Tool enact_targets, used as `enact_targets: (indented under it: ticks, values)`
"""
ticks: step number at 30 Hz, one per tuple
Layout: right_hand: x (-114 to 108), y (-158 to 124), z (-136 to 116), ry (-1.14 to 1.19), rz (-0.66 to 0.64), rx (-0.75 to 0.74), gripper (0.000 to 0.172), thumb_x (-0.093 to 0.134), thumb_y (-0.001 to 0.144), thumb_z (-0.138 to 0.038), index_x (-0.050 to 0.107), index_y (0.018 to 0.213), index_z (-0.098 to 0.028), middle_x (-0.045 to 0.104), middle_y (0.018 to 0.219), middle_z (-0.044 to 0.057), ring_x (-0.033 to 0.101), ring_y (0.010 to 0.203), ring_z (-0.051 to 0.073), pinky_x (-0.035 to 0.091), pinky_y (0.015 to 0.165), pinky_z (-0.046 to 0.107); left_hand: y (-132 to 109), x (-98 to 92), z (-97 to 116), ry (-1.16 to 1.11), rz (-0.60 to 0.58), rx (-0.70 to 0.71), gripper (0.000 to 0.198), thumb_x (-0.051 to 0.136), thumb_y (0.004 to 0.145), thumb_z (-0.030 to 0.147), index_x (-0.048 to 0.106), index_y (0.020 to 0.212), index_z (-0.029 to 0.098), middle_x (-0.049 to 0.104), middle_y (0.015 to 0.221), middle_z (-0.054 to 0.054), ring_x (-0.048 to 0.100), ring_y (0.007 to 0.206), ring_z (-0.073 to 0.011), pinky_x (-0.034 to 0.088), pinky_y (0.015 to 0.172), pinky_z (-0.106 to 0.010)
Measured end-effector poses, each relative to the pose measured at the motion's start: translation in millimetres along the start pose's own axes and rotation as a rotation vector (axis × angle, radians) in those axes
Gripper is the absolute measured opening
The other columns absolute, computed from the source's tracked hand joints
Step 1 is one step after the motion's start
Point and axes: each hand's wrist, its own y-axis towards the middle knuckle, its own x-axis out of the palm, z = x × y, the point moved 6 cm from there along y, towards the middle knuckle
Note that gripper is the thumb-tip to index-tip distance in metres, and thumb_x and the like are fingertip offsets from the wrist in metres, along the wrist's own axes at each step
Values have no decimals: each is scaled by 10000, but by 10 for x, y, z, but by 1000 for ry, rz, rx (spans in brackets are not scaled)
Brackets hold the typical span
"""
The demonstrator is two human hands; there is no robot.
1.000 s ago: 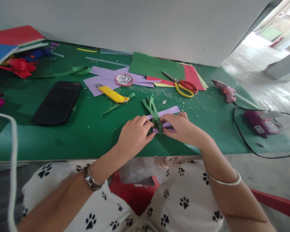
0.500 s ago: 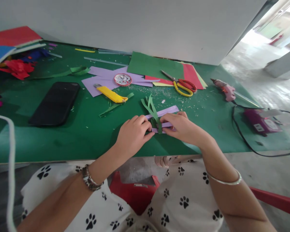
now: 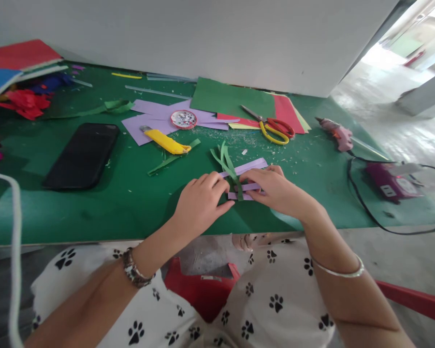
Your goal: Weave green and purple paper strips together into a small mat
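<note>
Since the earlier frame, the left hand's (image 3: 201,203) thumb has been opened away from the ends of the purple strips (image 3: 248,166). These are crossed by green strips (image 3: 230,166) fanned toward 11 o'clock, near the table's (image 3: 130,212) 6 o'clock edge. The purple strips are pinched by the right hand (image 3: 279,191); whether anything is gripped by the left's curled fingers cannot be told. Should the pinch be loosened, the crossing could be skewed. By a careless reach toward 1 o'clock, the scissors (image 3: 262,119) could be knocked.
</note>
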Motion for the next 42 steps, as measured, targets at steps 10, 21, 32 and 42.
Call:
enact_targets:
  ticks: [10,21,32,42]
  values:
    - [-41,-17,33,41,-29,54,97,482,771,-105,500,841,-170,615,810,33,557,753,169,362,746,314,193,73,206,44,-11,-15,339,602,777,361,550,1055,174,524,1189,-109,528,1010,-254,475,720,-342]
    - [-69,-41,107,166,-29,57,218,430,877,-328,570,806,-177,605,685,-4,514,620,121,320,658,273,212,135,163,78,-92,-41,236,598,786,339,624,961,183,581,1107,-87,543,965,-256,460,701,-358]
    - [-34,2,194,101,-28,126,162,489,846,-264,555,728,-175,565,621,-44,450,563,91,269,773,316,197,128,122,58,-115,-50,248,614,779,324,623,992,196,605,1037,-65,556,933,-240,444,705,-350]
    - [-21,-17,204,-6,58,97,122,491,835,-237,522,731,-182,594,769,-15,527,752,140,229,801,340,190,103,95,43,-120,-24,376,620,776,272,523,1125,169,544,1121,-107,573,950,-235,471,714,-331]
